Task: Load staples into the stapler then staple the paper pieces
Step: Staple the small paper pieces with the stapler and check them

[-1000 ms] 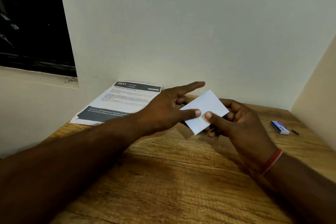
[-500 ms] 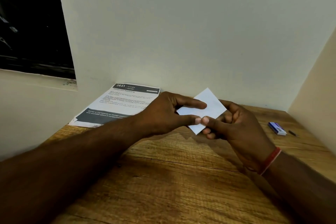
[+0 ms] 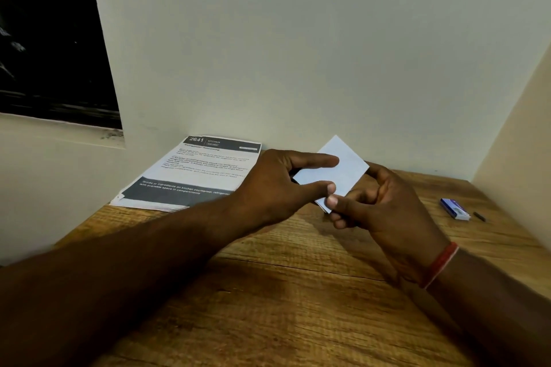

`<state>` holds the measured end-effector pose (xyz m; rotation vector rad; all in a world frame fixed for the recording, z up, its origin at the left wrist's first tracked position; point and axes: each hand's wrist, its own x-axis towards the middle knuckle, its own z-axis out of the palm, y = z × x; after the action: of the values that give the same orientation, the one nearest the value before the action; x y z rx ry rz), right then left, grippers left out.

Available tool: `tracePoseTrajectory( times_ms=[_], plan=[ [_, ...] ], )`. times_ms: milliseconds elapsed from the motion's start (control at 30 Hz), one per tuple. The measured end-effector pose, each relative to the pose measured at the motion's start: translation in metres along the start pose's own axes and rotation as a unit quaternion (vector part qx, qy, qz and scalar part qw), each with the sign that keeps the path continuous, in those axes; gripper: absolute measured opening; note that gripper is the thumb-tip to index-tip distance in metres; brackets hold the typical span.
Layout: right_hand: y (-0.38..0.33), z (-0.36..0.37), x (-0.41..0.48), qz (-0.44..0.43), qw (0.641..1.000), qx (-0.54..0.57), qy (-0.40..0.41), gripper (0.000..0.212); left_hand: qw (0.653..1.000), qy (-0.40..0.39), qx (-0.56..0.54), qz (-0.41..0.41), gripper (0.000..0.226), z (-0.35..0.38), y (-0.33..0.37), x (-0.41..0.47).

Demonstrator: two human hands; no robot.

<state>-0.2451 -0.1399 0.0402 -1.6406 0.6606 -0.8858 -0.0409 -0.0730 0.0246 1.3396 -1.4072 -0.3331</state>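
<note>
A wooden table [image 3: 286, 307] with visible grain fills the lower frame, set into a corner. A plain off-white wall [image 3: 298, 39] spans the centre and top. A cream side wall [image 3: 518, 158] rises at the right edge. A dark window [image 3: 50, 33] occupies the upper left, above a pale ledge [image 3: 53, 131]. Lighting is dim and even.

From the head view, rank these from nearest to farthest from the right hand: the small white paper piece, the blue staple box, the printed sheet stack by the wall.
1. Small white paper piece: pinched in the right hand, touching it.
2. Blue staple box: on the wooden table, out to that hand's right.
3. Printed sheet stack: far left by the wall, beyond the left hand.
</note>
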Motion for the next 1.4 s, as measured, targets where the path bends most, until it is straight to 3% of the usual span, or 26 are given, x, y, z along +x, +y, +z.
tracePoseTrajectory(
  times_ms=[200,433,667,1067,1167,1267,1400],
  plan=[
    [0.001,-0.001,-0.002,-0.017,1.000,-0.019,-0.008,0.084,1.000,0.009,-0.013,-0.019,0.044,0.000,0.002,0.000],
    [0.006,-0.003,0.006,0.010,0.997,0.079,-0.008,0.071,1.000,-0.009,-0.017,0.015,0.047,-0.005,0.004,0.003],
    [0.010,-0.024,0.020,0.011,0.987,0.146,0.067,0.085,0.999,-0.025,-0.025,0.006,0.047,-0.002,0.000,0.004],
    [0.017,-0.042,0.034,0.026,0.969,0.208,0.128,0.046,0.996,-0.092,-0.003,-0.008,0.045,-0.006,-0.007,0.005],
    [0.021,-0.040,0.035,-0.002,0.983,0.117,0.139,0.032,0.997,-0.066,-0.034,-0.015,0.048,-0.006,-0.007,0.006],
    [0.025,-0.038,0.035,-0.060,0.981,-0.112,0.147,0.019,0.993,-0.026,-0.104,-0.040,0.062,-0.012,-0.011,0.011],
    [0.040,-0.034,0.034,-0.055,0.938,-0.339,0.057,0.026,0.929,0.008,-0.334,-0.161,0.071,-0.015,-0.013,0.017]
  ],
)
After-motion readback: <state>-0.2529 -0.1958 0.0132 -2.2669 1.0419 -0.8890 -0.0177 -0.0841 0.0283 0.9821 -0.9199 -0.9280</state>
